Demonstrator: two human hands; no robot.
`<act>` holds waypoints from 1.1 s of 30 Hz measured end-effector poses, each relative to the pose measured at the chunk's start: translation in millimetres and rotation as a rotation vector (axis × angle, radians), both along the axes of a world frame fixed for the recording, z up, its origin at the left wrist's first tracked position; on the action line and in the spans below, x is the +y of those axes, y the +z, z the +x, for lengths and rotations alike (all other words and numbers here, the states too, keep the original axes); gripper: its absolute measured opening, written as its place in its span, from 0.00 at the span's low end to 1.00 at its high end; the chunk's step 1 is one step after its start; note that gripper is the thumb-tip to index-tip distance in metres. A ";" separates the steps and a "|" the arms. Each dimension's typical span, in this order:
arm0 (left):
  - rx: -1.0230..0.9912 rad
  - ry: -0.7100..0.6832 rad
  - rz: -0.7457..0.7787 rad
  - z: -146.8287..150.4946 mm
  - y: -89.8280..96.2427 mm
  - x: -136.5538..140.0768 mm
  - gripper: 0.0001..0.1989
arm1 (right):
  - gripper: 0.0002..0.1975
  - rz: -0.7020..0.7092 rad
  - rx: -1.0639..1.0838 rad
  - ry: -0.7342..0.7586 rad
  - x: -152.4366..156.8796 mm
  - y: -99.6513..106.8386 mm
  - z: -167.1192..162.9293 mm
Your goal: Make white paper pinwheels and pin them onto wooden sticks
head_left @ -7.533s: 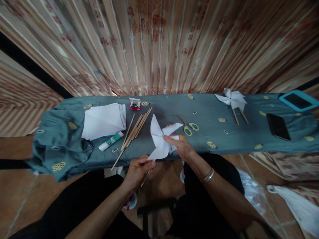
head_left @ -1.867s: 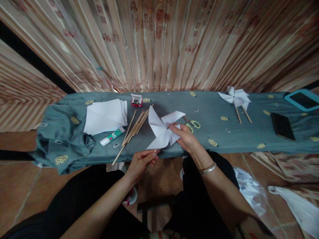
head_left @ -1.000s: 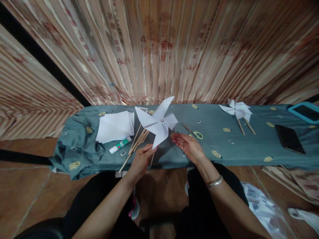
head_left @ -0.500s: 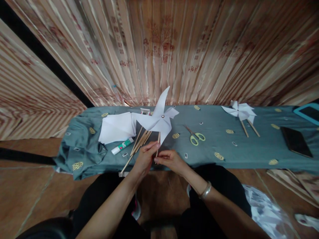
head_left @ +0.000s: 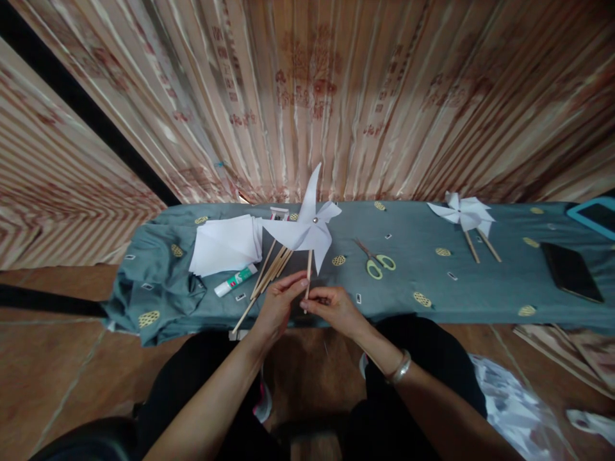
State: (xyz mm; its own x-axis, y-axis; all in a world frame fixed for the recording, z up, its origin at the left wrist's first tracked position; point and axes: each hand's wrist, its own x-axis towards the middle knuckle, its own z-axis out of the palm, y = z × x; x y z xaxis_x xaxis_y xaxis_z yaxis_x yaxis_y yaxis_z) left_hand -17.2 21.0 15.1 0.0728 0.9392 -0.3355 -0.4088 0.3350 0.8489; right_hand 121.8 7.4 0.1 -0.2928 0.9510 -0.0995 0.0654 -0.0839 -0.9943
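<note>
A white paper pinwheel (head_left: 307, 235) on a thin wooden stick stands nearly upright above the near side of the cloth-covered table. A small round pin head shows at its centre. My right hand (head_left: 331, 307) pinches the lower end of the stick between thumb and fingers. Higher up, the fingertips of my left hand (head_left: 281, 304) close on the same stick from the left, just below the paper blades. Behind my left hand lie several loose wooden sticks (head_left: 273, 272).
Left on the table (head_left: 408, 282) are a stack of white paper (head_left: 225, 243) and a glue stick (head_left: 235, 280). Green-handled scissors (head_left: 375, 259) lie right of the pinwheel. Farther right are finished pinwheels (head_left: 466, 211), a dark phone-like slab (head_left: 571, 272) and a blue-edged object (head_left: 596, 216). A curtain (head_left: 307, 96) hangs behind.
The pinwheel's blades have turned slightly, and its stick has shifted a little to the right and stands more upright. Both hands keep their hold with small finger movement.
</note>
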 end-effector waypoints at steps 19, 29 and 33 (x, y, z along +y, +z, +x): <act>0.108 -0.032 -0.022 -6.6 -0.6 -1.4 0.17 | 0.12 0.134 -0.017 -0.455 36.0 21.4 80.9; 0.144 -0.195 0.038 -5.5 -2.7 -11.1 0.12 | 0.19 0.235 0.154 -0.558 51.8 33.2 80.0; 0.154 -0.195 0.048 -6.6 -4.4 -10.3 0.13 | 0.19 0.180 0.177 -0.552 47.1 34.6 77.6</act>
State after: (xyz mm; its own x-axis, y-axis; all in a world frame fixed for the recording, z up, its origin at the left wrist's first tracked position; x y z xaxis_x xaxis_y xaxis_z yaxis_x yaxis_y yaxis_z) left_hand -23.7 10.7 10.7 0.2053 0.9277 -0.3117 -0.2048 0.3522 0.9133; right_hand 199.4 54.6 34.7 0.2510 0.9645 0.0823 -0.1072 0.1122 -0.9879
